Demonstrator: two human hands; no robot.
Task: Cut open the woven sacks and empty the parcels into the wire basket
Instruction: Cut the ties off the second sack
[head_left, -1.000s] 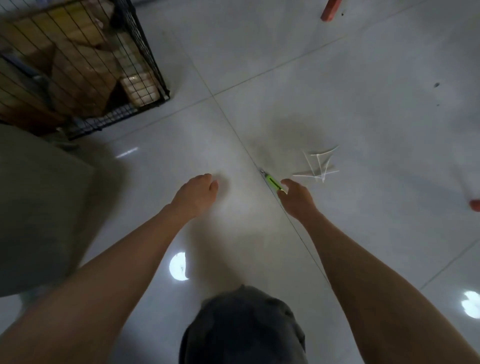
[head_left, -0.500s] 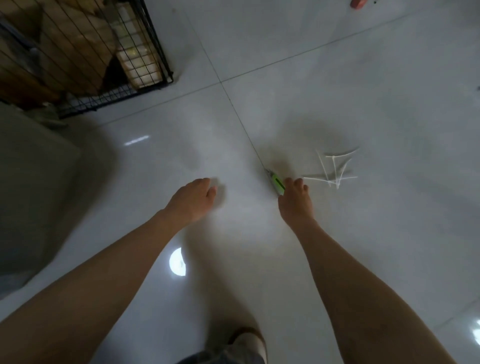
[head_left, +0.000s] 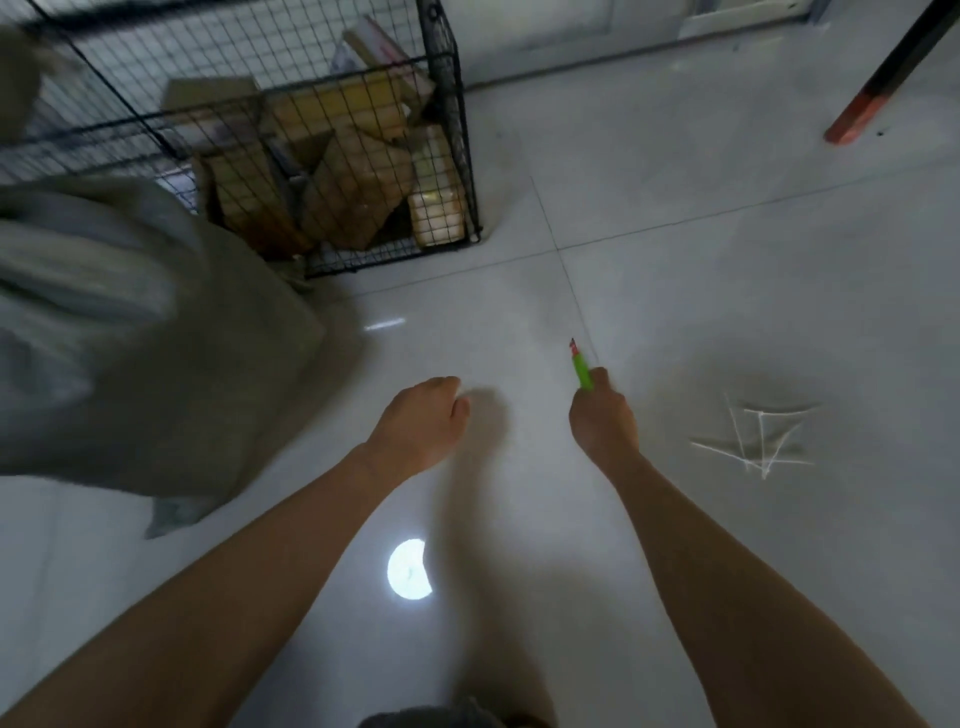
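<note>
Pale floor tiles (head_left: 675, 312) spread below. The right hand (head_left: 602, 421) grips a green cutter (head_left: 582, 369) pointing forward. The left hand (head_left: 423, 421) is loosely curled, empty. The grey woven sack (head_left: 130, 338) lies left, nearer the left hand, beside the wire basket (head_left: 447, 104).

The right hand (head_left: 605, 423) has drawn back from the white ties (head_left: 756, 441), now level with it on its right, and the green cutter (head_left: 582, 371) points forward from its fist, while the left hand (head_left: 421, 426) has loosely curled its fingers and the grey sack (head_left: 130, 338) has come nearer on its left.
</note>
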